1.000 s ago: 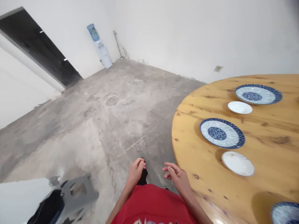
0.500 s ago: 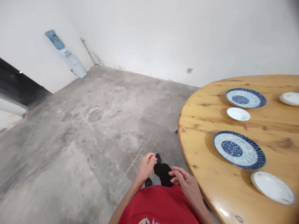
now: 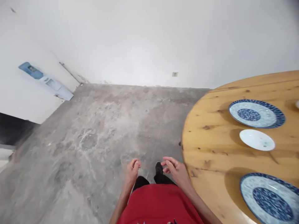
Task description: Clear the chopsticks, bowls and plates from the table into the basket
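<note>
My left hand (image 3: 132,171) hangs over the floor in front of the red shirt, its fingers loosely curled with nothing seen in them. Nearer the table edge is my right hand (image 3: 177,169), thumb and fingers apart, also holding nothing. On the wooden table (image 3: 205,146) to my right lie a blue-rimmed plate (image 3: 266,115), a small white dish (image 3: 257,140) and another blue-rimmed plate (image 3: 247,190), cut off by the frame edge. Neither hand touches the dishes.
Grey concrete floor (image 3: 93,155) stretches ahead and left. A water dispenser (image 3: 54,87) stands by the left wall, near a dark doorway (image 3: 14,129). The white wall ahead has a socket (image 3: 175,74). Another white dish (image 3: 297,104) shows at the right edge.
The view has turned and moved forward along the table. The plates now appear lower and larger, and the nearest white dish has left view. My hands have drawn farther apart, both empty.
</note>
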{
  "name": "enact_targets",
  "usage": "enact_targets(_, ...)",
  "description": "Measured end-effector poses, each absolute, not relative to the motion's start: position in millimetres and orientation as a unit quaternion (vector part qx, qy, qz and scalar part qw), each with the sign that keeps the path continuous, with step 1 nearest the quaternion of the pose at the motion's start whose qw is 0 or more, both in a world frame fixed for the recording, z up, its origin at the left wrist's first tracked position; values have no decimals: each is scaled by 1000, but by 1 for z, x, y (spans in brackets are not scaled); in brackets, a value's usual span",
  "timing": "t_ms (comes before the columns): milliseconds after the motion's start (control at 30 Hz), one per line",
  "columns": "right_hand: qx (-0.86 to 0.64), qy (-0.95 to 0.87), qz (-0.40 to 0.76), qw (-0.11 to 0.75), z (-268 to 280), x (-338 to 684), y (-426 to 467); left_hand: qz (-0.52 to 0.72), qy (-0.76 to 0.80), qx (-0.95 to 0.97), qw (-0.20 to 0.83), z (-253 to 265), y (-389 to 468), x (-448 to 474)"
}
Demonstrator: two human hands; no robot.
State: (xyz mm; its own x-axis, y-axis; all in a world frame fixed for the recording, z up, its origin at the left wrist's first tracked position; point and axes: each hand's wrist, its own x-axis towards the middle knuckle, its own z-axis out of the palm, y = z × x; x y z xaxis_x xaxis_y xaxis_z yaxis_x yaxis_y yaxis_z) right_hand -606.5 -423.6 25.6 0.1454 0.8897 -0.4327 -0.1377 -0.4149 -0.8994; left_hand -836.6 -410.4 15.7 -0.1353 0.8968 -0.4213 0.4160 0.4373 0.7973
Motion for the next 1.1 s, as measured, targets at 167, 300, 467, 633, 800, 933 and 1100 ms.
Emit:
enact_targets(167,-625,-277,553,477,37,-585,-365,228,697,475,486,15,-343,-826)
enact_targets(300,-653,-214,520,508,33,-573,-335,179,652,520,521,11,-274,-803)
enact_targets(467,-685,-137,476,535,23,-578,-286,149,580,589,542,14,-168,-771)
enact_targets(633,-697,-114,448,548,32,-593,-205,123,510,660,537,21,-60,-750)
enact_targets(800,-713,-112,374,582,46,-588,-144,74,434,725,529,23,31,-708)
enact_targets(933,-725,-21,322,609,46,-574,-131,29,357,750,556,25,67,-650)
enact_targets(1100,-707,70,298,638,27,-544,-117,-20,290,760,581,20,77,-583)
